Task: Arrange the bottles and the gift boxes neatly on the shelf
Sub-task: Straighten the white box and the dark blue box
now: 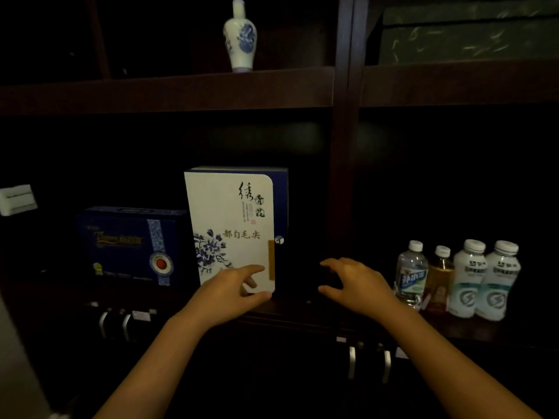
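A tall white gift box [230, 219] with blue flowers stands upright on the dark shelf [302, 306]. My left hand [233, 290] touches its lower right corner, fingers spread on its front. My right hand [354, 282] hovers open just right of the box, holding nothing. A dark blue gift box [127, 246] stands to the left of the white one. Several bottles stand in a row at the right: a clear water bottle [410, 275], a small amber bottle [440, 279], and two white bottles [467, 279] [499, 282].
A blue-and-white porcelain bottle [240, 36] stands on the upper shelf [166, 92]. A vertical post [344, 146] divides the shelf bays. Cabinet doors with metal handles [352, 362] lie below. A white object [16, 199] sits at the far left.
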Demonstrator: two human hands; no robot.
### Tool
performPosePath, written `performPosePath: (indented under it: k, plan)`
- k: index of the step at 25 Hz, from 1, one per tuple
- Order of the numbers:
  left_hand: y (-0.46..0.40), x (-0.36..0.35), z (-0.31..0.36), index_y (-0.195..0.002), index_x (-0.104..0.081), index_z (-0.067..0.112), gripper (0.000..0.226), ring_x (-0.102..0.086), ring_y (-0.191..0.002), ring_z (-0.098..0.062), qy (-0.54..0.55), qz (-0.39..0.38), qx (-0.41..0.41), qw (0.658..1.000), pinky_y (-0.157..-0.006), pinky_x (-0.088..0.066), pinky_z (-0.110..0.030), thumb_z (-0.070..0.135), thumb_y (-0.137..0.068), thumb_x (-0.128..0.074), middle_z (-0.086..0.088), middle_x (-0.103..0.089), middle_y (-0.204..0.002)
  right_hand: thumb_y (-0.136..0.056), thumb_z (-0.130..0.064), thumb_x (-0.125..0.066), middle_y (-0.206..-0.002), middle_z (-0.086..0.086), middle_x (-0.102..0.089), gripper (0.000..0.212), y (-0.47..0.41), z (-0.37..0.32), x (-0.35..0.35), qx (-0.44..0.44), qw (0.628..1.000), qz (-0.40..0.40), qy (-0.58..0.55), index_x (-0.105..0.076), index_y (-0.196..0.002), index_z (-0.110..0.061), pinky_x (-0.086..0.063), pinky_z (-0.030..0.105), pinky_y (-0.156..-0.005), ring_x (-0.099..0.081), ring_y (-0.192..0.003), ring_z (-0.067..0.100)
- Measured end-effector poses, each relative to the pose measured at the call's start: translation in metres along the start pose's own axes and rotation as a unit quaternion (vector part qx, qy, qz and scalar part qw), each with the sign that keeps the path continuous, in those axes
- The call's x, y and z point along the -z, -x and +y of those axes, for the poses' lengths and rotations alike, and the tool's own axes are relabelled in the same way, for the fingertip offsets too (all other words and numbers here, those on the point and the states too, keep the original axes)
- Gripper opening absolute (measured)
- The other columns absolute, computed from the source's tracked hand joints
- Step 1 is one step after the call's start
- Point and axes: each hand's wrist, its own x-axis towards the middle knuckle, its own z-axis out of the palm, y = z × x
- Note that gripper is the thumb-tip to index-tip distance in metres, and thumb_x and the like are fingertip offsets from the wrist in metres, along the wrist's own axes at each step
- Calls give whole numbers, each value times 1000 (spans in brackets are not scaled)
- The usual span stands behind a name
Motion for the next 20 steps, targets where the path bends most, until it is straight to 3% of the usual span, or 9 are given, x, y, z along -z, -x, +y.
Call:
performPosePath:
  k: [8, 13, 17, 20]
  plan:
    - [-41, 27, -66, -129, -41, 44, 61, -62, -83, -1, 20, 31, 34, 999, -84, -53, -31, 64, -74, -56, 18, -62, -101, -80, -55, -53, -119, -4, -58, 56, -80, -21, -29, 10, 999, 42, -12, -38, -131, -35, -48, 26, -73, -56, -102, 11]
    - [-85, 60, -111, -130, -44, 37, 60, -60, -85, 0, 9, 67, 48, 997, -82, -52, -25, 56, -75, -61, 16, -63, -98, -78, -57, -55, -118, -7, -59, 55, -148, -26, -63, -7, 996, 64, -54, -40, -128, -38, -47, 24, -71, -56, -101, 9]
    - [-105, 93, -155, -130, -45, 34, 60, -60, -77, 3, 19, 122, 72, 990, -68, -45, -11, 53, -76, -62, 20, -64, -88, -74, -56, -61, -116, -5, -61, 62, -181, -16, -74, -74, 989, 107, -66, -43, -128, -33, -45, 21, -71, -57, -93, 7]
    - [-125, 117, -184, -130, -46, 29, 62, -56, -77, 2, 22, 177, 73, 981, -71, -43, -17, 47, -75, -66, 20, -61, -85, -70, -52, -67, -108, -1, -65, 56, -201, -6, -71, -158, 970, 153, -104, -53, -119, -27, -46, 22, -66, -55, -79, 6]
